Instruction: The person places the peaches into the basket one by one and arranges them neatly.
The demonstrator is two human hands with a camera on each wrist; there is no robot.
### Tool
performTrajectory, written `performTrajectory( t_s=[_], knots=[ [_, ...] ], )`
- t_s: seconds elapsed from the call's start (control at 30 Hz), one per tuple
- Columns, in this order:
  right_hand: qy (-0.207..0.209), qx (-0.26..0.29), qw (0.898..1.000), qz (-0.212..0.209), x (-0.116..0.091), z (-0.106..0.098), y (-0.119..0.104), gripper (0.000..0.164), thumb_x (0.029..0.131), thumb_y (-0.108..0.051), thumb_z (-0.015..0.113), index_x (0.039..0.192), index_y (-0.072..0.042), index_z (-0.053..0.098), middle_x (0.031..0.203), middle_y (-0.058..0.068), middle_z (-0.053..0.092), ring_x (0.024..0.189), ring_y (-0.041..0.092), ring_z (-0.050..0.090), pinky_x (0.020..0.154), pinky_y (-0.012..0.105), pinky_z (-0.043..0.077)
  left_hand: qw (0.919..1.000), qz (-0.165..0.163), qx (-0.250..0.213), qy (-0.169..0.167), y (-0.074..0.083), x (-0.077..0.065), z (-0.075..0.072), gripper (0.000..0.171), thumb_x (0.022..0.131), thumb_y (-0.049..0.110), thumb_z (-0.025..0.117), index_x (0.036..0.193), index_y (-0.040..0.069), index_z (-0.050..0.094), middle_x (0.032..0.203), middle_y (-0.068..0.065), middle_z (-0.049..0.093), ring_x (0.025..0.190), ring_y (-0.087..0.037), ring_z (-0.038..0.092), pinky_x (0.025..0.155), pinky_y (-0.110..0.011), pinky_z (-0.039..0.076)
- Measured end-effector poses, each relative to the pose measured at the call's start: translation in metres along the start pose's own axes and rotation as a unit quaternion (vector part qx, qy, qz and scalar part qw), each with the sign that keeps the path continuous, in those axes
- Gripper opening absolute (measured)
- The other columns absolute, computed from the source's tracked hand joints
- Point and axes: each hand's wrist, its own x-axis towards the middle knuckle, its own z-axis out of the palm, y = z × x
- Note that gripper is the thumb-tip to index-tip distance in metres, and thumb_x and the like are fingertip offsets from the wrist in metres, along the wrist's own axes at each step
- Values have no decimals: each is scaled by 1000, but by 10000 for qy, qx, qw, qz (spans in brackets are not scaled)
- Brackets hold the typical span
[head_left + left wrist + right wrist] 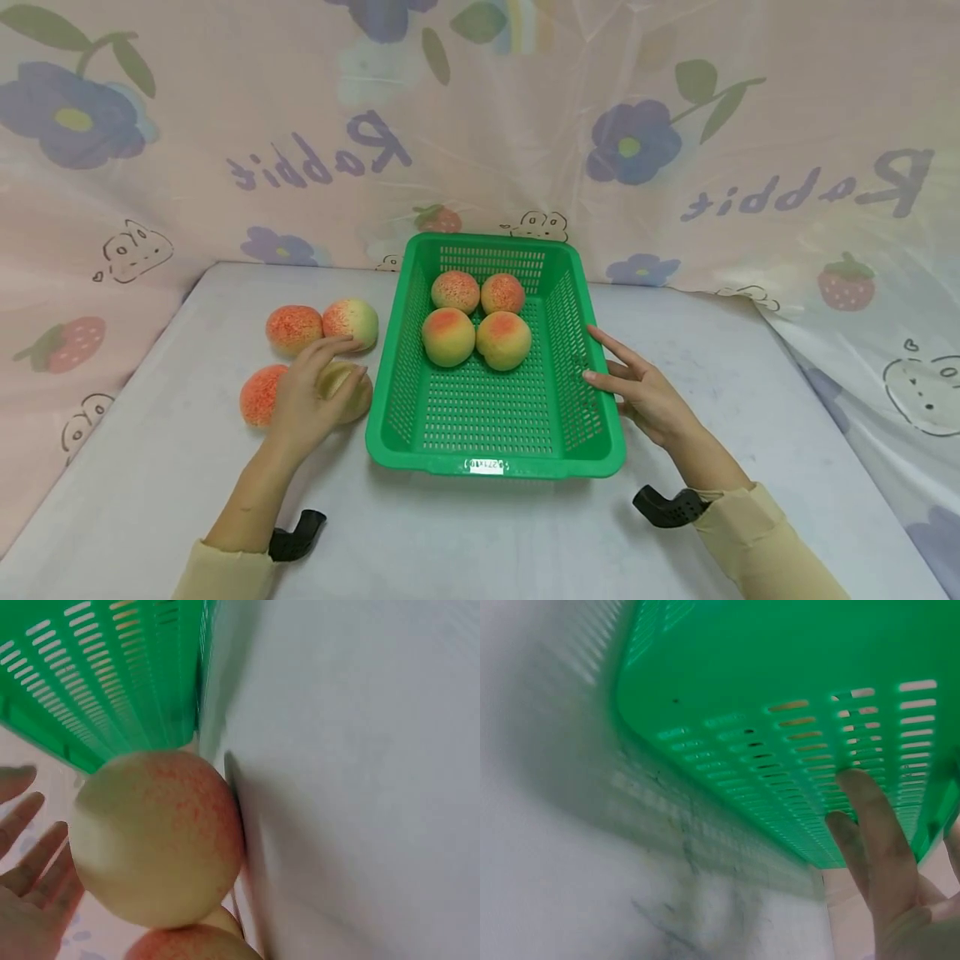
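Observation:
My left hand (pixel 303 406) hovers over a pale yellow-green peach (pixel 358 402) just left of the green plastic basket (pixel 491 462). In the left wrist view the fingers (pixel 37 862) look fairly straight beside this peach, not closed round it. A red peach (pixel 259 397) is partly hidden behind that hand; an orange-red peach (pixel 294 329) and a red-and-green peach (pixel 356 320) lie beyond it. My right hand (pixel 656 404) holds the basket's right rim, thumb and index finger over the edge, other fingers against the outer wall. Several peaches (pixel 503 341) sit inside the basket.
A white-covered table (pixel 750 392) carries everything. Behind and at the sides hangs a printed curtain (pixel 480 125) with flowers and rabbits. A black curved piece is at each wrist. The basket's front rim bears a small white label (pixel 486 467).

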Motion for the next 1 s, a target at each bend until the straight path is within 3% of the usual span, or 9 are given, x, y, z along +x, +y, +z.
performTrajectory(
  t_s=[0.2, 0.43, 0.67, 1.0],
  knots=[
    [28, 6, 10000, 30, -1, 0, 1, 74, 94, -13, 62, 153, -31, 22, 141, 22, 41, 102, 19, 66, 82, 38, 54, 9980, -513, 136, -357, -8, -3, -4, 53, 77, 4, 79, 125, -1, 57, 129, -21, 53, 124, -38, 45, 101, -59, 33],
    [48, 15, 10000, -43, 0, 0, 0, 73, 94, -13, 61, 153, -31, 23, 138, 17, 45, 100, 18, 66, 80, 37, 55, 9898, -1136, 216, -831, -10, -5, -8, 63, 77, 12, 79, 133, 4, 52, 135, -20, 47, 125, -38, 43, 96, -60, 37],
    [36, 44, 10000, -57, 0, 0, 0, 73, 94, -12, 61, 153, -30, 23, 135, 14, 47, 99, 17, 66, 80, 36, 55, 9787, -1242, 421, -1580, -9, -4, -11, 72, 77, 13, 77, 140, 2, 44, 141, -24, 40, 126, -43, 41, 93, -62, 40],
    [-11, 38, 9999, -140, 0, 1, 0, 72, 95, -12, 60, 154, -28, 22, 135, 17, 48, 99, 18, 66, 81, 37, 55, 9701, -1261, 552, -1998, -8, -3, -13, 78, 74, 4, 78, 142, -1, 39, 134, -25, 43, 117, -44, 48, 89, -62, 44]
  ],
)
